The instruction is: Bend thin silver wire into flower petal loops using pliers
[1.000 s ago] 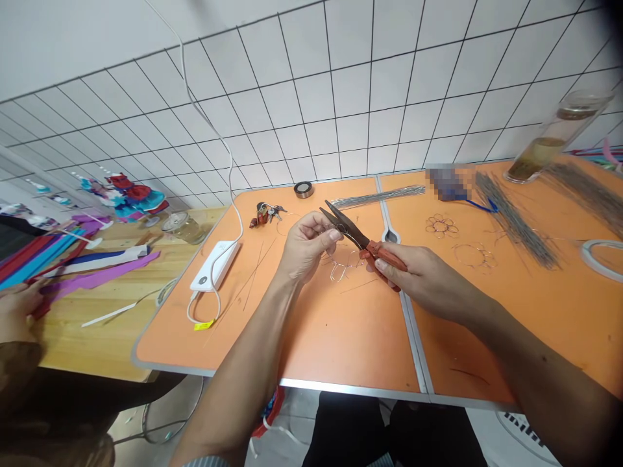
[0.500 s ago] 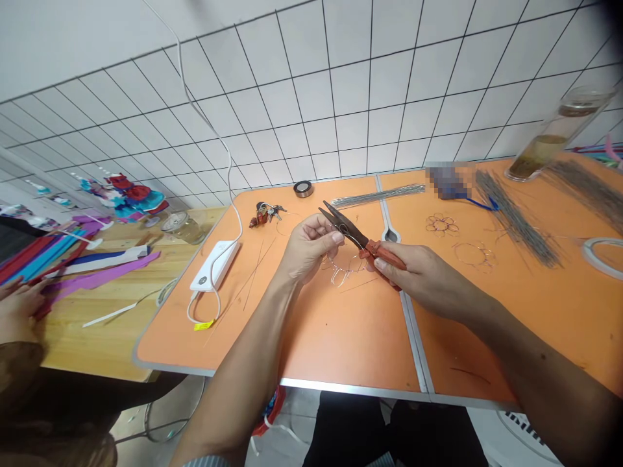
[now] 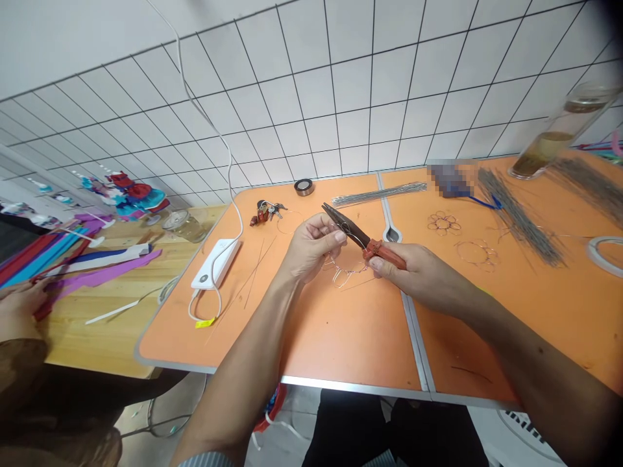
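My right hand [image 3: 396, 263] is closed round the red handles of a pair of long-nose pliers [image 3: 357, 235], whose dark jaws point up and to the left and are pressed together. Between thumb and fingers, my left hand [image 3: 311, 246] pinches a thin wire [image 3: 342, 277] bent into loops; part of it passes by the pliers' jaws and part hangs below the hands. Fingers hide where exactly the wire meets the jaws. Two wire flower shapes, one petalled [image 3: 443, 223] and one rounder [image 3: 477, 255], lie on the orange table [image 3: 341, 337] to the right.
Bundles of straight wire [image 3: 379, 193] lie at the back and right, near a glass tea bottle [image 3: 559, 139]. A roll of tape [image 3: 304, 187], keys [image 3: 268, 211] and a white power strip [image 3: 215, 264] are on the left. Another person's hand [image 3: 22, 301] holds ribbons at a wooden table.
The pliers' jaws, spread apart before, have come together beside the left fingers. Both hands stay in almost the same place.
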`<action>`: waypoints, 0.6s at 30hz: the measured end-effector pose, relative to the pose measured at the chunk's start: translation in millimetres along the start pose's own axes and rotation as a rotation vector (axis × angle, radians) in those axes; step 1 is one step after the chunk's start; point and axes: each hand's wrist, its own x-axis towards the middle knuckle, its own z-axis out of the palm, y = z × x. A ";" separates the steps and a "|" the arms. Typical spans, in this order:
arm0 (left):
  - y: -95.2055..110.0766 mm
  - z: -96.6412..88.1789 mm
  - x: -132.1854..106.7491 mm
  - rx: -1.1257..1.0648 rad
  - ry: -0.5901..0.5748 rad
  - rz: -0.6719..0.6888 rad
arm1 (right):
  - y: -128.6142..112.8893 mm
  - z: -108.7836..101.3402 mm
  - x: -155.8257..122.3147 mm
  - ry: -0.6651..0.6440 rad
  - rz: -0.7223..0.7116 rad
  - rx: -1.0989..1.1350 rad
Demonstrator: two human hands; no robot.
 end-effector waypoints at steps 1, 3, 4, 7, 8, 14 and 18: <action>0.0 0.2 0.0 0.010 0.002 -0.006 | -0.2 0.2 0.0 -0.005 0.013 -0.009; -0.3 0.5 -0.1 0.031 0.003 -0.018 | 0.1 1.0 0.1 -0.010 0.033 -0.020; -0.6 0.6 -0.3 0.039 0.004 -0.020 | 0.8 1.9 0.2 -0.009 0.037 -0.011; -2.3 0.1 -0.5 0.059 0.006 -0.029 | 4.3 6.3 0.8 -0.029 0.050 0.107; -3.2 -0.3 -0.4 0.068 0.009 -0.032 | 5.5 8.3 1.2 -0.049 0.056 0.159; -8.7 -4.5 2.2 0.113 0.021 -0.056 | 6.5 18.0 6.3 -0.086 0.079 0.320; -9.2 -6.1 4.2 0.172 0.049 -0.001 | 3.3 21.5 11.0 -0.065 0.143 0.444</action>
